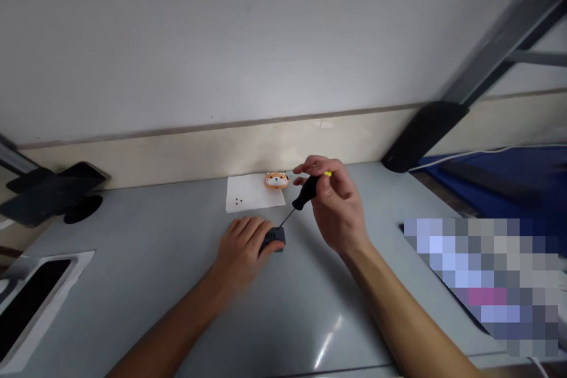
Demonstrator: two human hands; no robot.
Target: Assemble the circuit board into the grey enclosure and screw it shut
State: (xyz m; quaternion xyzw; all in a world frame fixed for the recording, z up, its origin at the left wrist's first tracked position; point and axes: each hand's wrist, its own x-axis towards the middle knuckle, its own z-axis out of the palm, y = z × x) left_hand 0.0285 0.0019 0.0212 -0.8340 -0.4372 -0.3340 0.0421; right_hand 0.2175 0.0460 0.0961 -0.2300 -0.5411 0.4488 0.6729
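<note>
My left hand [245,247] is closed around a small dark box with slots [278,237], pressing it onto the grey table. Only its right end shows past my fingers. In my right hand [339,207] is a screwdriver [305,192] with a black handle and a bit of yellow at its top end. Its thin shaft slants down to the left, and the tip meets the upper face of the box near its corner. Beyond the box, several tiny dark pieces, which look like screws [237,201], lie on a white paper [248,189].
An orange animal-face case [277,181] sits on the paper's right side. At the left are a dark device on a round stand [83,209] and a black phone-like slab [35,301] on white paper. A blurred-out screen [478,283] lies right. The wall [199,159] bounds the table behind.
</note>
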